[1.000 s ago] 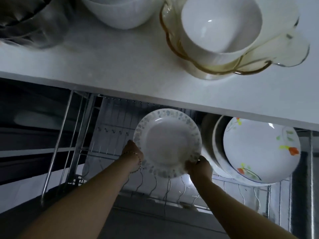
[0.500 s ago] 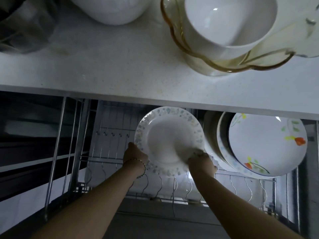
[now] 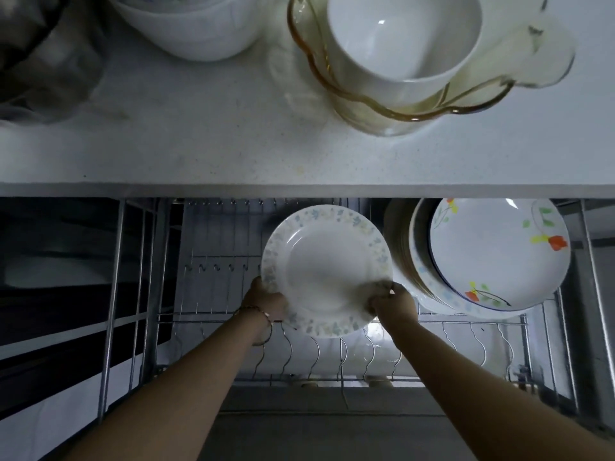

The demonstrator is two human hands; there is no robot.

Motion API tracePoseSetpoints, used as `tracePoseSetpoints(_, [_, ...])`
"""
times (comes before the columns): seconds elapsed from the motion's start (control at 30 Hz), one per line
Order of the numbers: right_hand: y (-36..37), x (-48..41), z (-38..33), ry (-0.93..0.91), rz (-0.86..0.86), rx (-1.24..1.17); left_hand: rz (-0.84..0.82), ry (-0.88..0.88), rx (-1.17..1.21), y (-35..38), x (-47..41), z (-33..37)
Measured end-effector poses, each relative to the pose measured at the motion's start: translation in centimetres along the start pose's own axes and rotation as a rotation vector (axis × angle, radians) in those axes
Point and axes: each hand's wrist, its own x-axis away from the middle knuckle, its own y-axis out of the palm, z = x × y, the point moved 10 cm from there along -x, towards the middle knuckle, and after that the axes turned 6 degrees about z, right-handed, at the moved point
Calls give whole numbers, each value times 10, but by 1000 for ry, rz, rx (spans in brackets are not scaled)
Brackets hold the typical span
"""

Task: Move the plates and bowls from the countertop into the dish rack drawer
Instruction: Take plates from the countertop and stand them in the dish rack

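A white plate with a pale floral rim (image 3: 324, 269) stands nearly upright over the wire dish rack drawer (image 3: 342, 331). My left hand (image 3: 266, 299) grips its lower left rim and my right hand (image 3: 392, 301) pinches its lower right rim. To the right, several plates lean in the rack, the front one a white plate with orange flowers (image 3: 496, 257). On the white countertop (image 3: 199, 148) above sit a white bowl (image 3: 404, 38) inside an amber glass bowl (image 3: 432, 94) and another white bowl (image 3: 193, 24).
Dark glass dishes (image 3: 43, 54) sit at the countertop's far left. The rack's wire dividers (image 3: 479, 341) run along the drawer's front, with open slots left and right of the held plate. The drawer's metal side rails (image 3: 113, 294) stand at the left.
Both hands have shifted the floral-rimmed plate slightly to the right, closer to the leaning plates. The view tilted, so the countertop fills more of the frame.
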Motion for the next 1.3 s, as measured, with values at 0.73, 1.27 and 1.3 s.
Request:
tracePoseSetpoints(0.73, [-423, 120, -45, -490, -31, 608, 34, 800, -602, 140, 409, 255])
tracePoseSetpoints(1.27, [-710, 68, -87, -651, 137, 502, 196, 889, -341, 253, 567, 416])
tracePoseSetpoints(1.3, [-715, 60, -93, -649, 133, 488, 214, 875, -317, 249, 566, 424])
